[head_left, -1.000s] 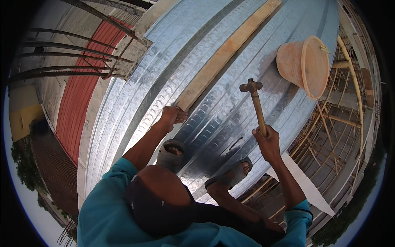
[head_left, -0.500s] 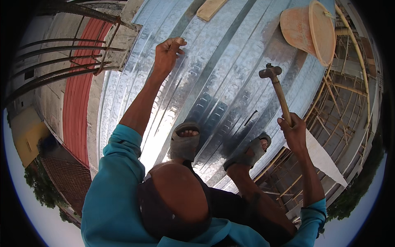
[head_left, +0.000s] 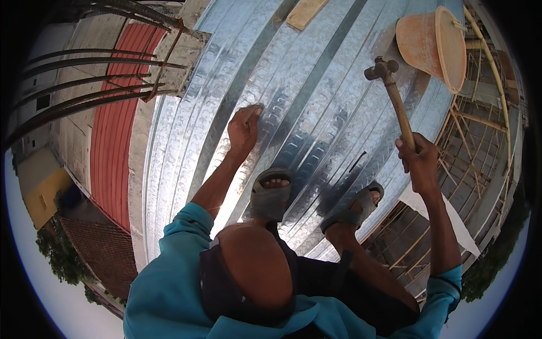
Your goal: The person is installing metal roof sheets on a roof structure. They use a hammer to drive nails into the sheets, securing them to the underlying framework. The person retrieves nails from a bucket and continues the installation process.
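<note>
My right hand is wrapped round the wooden handle of a hammer. The dark metal head points away from me, raised over the sheet. My left hand is low over the ribbed, shiny metal decking, its thumb and fingers pinched together. Whatever the pinch holds, if anything, is too small to make out. A short, thin dark piece lies on the decking between my sandalled feet and the hammer.
An orange bucket lies tipped on its side at the far right. A wooden board piece rests at the far edge. Bent steel bars jut out at left. Bamboo scaffolding stands below the decking's right edge.
My left hand has come nearer, down toward the decking, still pinched. The hammer remains in my right hand, its head a little farther away. The whole view has shifted slightly.
</note>
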`<state>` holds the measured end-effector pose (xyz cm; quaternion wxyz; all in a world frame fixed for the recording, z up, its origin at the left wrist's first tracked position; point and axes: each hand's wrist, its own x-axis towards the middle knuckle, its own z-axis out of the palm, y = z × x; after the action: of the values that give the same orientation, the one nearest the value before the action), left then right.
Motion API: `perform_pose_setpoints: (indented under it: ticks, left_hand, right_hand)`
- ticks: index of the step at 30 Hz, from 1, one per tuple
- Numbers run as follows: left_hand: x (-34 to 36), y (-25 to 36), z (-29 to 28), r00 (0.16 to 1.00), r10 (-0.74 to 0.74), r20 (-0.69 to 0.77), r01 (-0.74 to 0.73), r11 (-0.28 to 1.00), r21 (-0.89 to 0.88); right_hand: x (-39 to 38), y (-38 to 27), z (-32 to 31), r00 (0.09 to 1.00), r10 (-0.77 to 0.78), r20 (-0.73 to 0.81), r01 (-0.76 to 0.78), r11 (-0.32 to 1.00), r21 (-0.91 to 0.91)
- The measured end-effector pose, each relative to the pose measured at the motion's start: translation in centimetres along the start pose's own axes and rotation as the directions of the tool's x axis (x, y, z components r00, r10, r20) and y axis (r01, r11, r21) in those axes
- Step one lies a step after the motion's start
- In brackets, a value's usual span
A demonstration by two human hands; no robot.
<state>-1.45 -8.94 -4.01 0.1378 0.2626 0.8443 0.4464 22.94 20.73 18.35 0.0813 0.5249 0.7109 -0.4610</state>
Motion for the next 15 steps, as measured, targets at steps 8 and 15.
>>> perform_pose_setpoints:
  ticks: [8, 15]
  left_hand:
    - [3.2, -1.5, -0.1, 0.635, -0.673, 0.378, 0.545, 0.044, -0.838]
    - [2.8, 0.3, -0.9, 0.858, -0.429, 0.282, 0.512, 0.75, -0.42]
  right_hand:
    - [-0.9, -4.0, 2.1, 0.997, 0.033, 0.069, -0.033, 0.999, -0.01]
    - [-3.8, -4.8, 2.0, 0.991, 0.116, 0.062, -0.112, 0.992, -0.062]
